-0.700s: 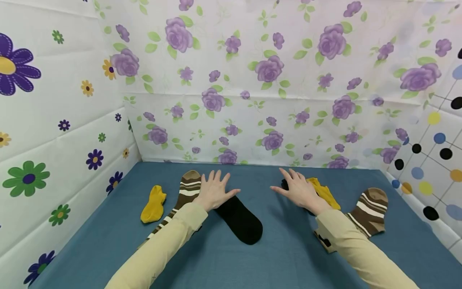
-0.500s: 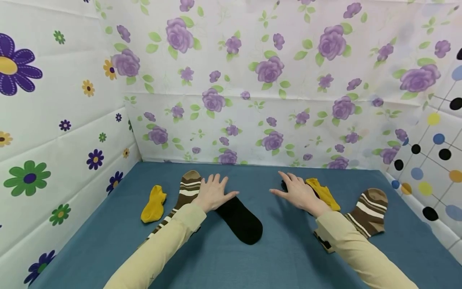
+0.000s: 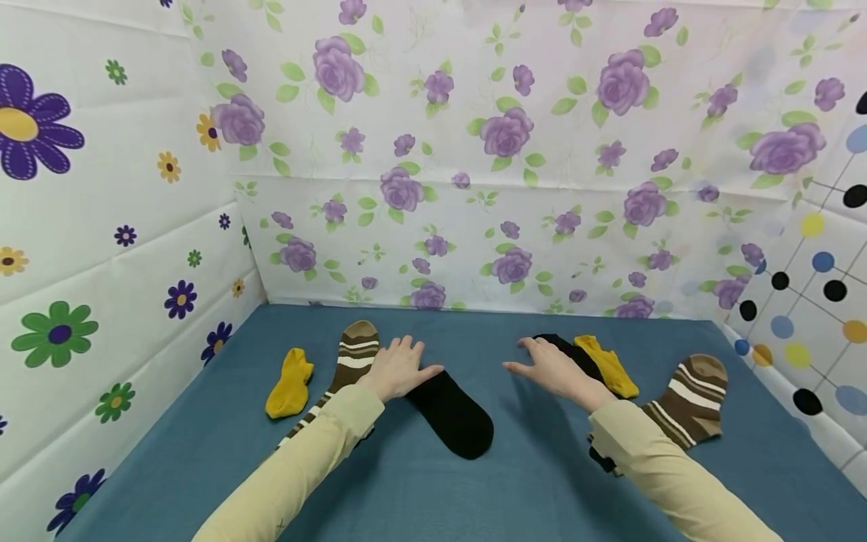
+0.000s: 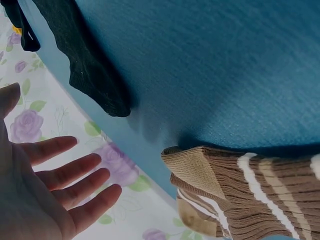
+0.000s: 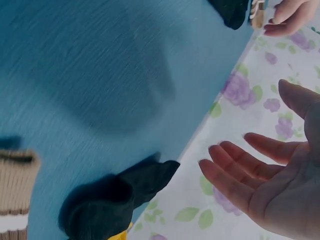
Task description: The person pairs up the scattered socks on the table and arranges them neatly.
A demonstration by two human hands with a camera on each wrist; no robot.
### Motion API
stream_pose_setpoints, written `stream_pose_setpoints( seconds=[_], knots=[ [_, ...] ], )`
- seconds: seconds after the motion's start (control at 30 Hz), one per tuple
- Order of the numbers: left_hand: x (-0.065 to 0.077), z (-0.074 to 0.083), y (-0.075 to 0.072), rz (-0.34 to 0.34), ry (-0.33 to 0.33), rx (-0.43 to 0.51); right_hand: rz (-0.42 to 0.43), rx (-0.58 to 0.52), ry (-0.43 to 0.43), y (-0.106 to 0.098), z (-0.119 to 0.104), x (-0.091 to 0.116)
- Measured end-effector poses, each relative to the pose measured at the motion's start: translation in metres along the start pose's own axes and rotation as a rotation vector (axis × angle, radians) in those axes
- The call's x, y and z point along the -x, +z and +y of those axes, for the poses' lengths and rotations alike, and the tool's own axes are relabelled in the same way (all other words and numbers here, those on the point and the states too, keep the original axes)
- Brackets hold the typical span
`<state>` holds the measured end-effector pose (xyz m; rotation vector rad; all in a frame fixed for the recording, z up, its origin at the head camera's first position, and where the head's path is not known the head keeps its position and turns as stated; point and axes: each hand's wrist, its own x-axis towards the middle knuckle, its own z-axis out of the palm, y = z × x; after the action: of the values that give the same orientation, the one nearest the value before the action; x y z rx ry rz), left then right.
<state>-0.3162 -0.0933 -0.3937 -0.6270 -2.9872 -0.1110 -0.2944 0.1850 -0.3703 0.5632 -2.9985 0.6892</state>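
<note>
My left hand (image 3: 396, 370) hovers over the table between a brown striped sock (image 3: 355, 354) and a black sock (image 3: 457, 418), fingers loosely extended. In the left wrist view its palm (image 4: 40, 200) holds nothing, and a gap separates it from both socks. My right hand (image 3: 558, 369) hangs, fingers relaxed, beside a second black sock (image 3: 576, 354), which it partly covers in the head view. The right wrist view shows that palm (image 5: 280, 195) bare and apart from the black sock (image 5: 115, 200). Right of it lie a yellow sock (image 3: 607, 366) and another striped sock (image 3: 698, 399).
A second yellow sock (image 3: 289, 384) lies at the left on the blue tabletop (image 3: 467, 497). Near the right cuff a small black item (image 3: 601, 459) is mostly hidden by the sleeve. Flower-printed sheeting (image 3: 460, 226) walls the back and left; dotted sheeting (image 3: 806, 324) stands at the right.
Both hands have drawn back slightly towards the person, with the fingers a little more bent. More of the right-hand black sock shows. The socks have stayed in place.
</note>
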Motion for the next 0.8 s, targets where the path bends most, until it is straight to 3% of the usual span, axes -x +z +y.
stream_pose_setpoints(
  seconds=[0.2, 0.8],
  knots=[
    [0.001, 0.001, 0.001, -0.023, 0.003, 0.004, -0.025, -0.092, -0.009, 0.0, -0.006, -0.001],
    [0.001, 0.003, -0.001, -0.09, -0.05, 0.06, -0.147, -0.332, 0.096, 0.005, -0.013, 0.002]
  ],
)
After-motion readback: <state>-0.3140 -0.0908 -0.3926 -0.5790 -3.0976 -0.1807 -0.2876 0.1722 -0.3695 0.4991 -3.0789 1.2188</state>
